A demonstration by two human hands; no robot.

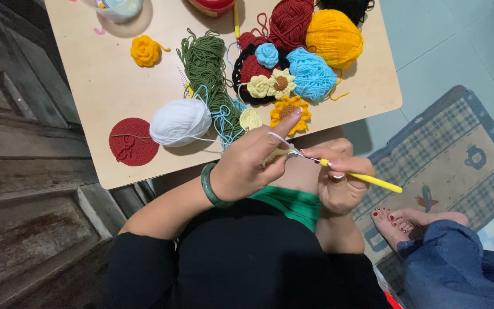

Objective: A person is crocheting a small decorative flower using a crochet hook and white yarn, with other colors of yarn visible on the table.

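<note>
Left hand [253, 163]: grip closed on a small pale yellow crochet piece [275, 153], forefinger raised with white yarn strand [278, 137] looped over it; green bangle [211, 187] on the wrist.
Right hand [341, 180]: grip pinched shut around a yellow crochet hook [367, 180], metal tip meeting the piece, handle pointing right.
Crochet piece: held in the air just off the near edge of the table [98, 74], between both hands.
White yarn ball [180, 122]: on the table near the left hand, beside a flat dark red crochet circle [134, 142].
Green yarn skein [206, 71]: loose, centre of the table, farther than the white ball.
Far right of table: blue yarn ball [311, 74], orange-yellow yarn ball [334, 37], finished crochet flowers [273, 84] clustered together.
Floor, right: patterned rug [458, 160], another person's bare foot [407, 220] resting on it.
</note>
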